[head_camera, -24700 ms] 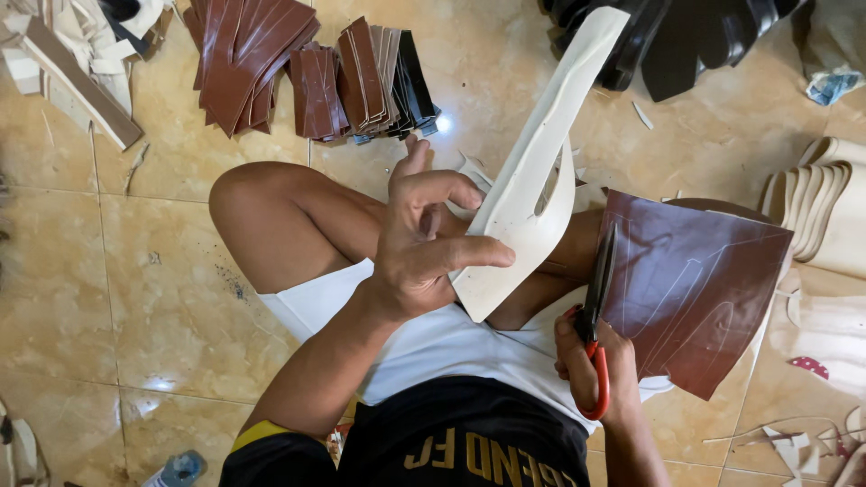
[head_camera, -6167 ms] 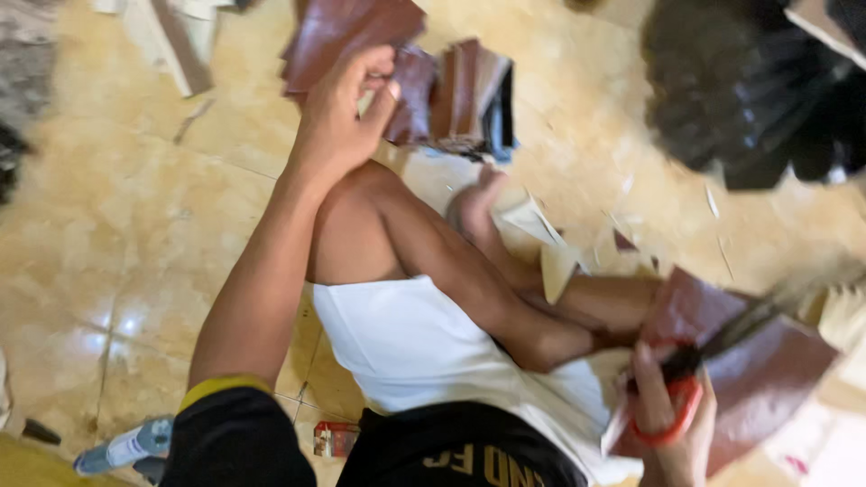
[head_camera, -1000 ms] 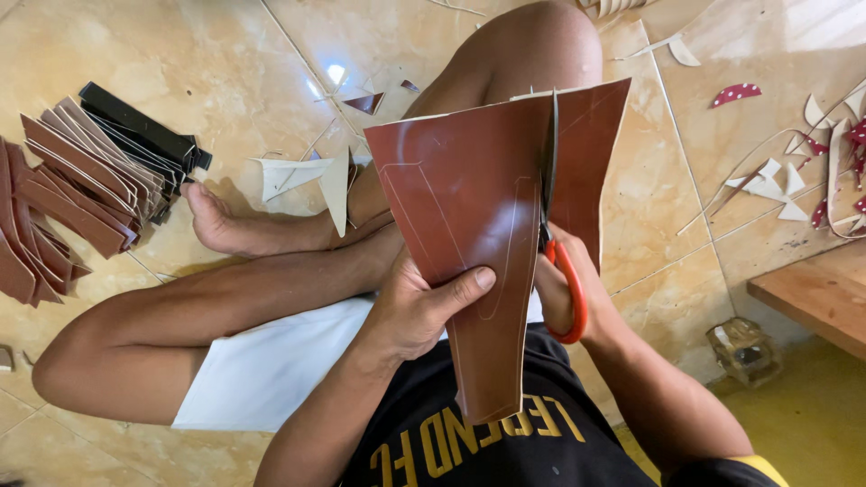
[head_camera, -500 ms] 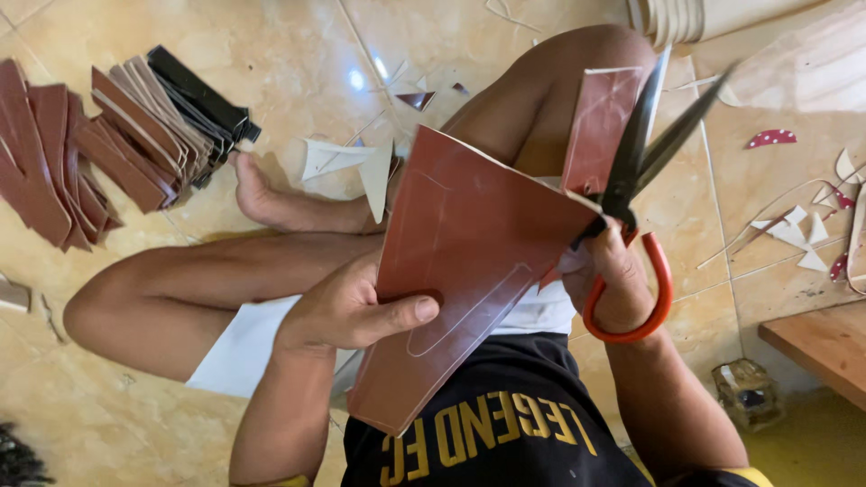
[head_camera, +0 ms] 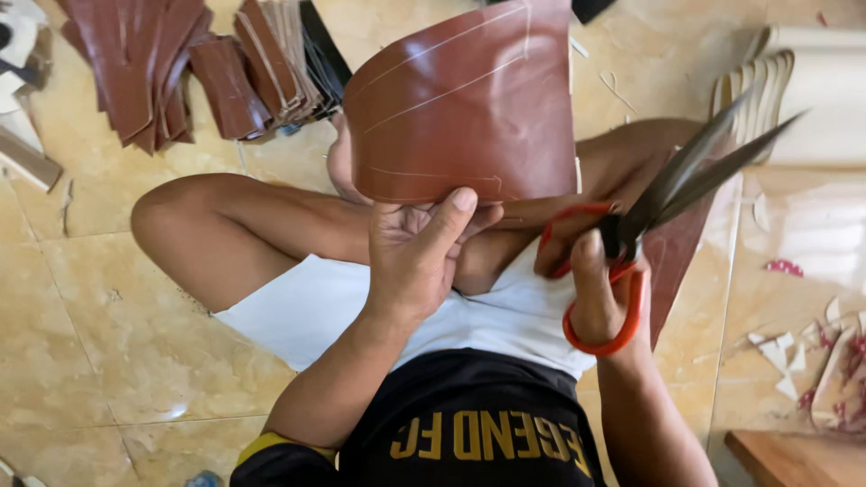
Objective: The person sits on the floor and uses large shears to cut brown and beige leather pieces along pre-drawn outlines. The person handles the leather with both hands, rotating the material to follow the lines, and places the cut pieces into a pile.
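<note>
Left hand (head_camera: 419, 257) pinches the brown sheet (head_camera: 465, 104) at its bottom edge, above the knee. Right hand (head_camera: 591, 280) grips scissors (head_camera: 672, 189), blades apart, just right of sheet. Looks light, floppy; hold near the edge.

Brown leather sheet (head_camera: 465, 104) held up by left hand (head_camera: 419, 248) walls off the centre ahead. Open scissors (head_camera: 672, 194) in right hand (head_camera: 591, 284) bar the right side, blades pointing up-right. Crossed legs (head_camera: 244, 230) block the lap. Stack of cut leather pieces (head_camera: 194, 63) fills top left. Bare tile floor (head_camera: 81, 334) at left gives passage.
</note>
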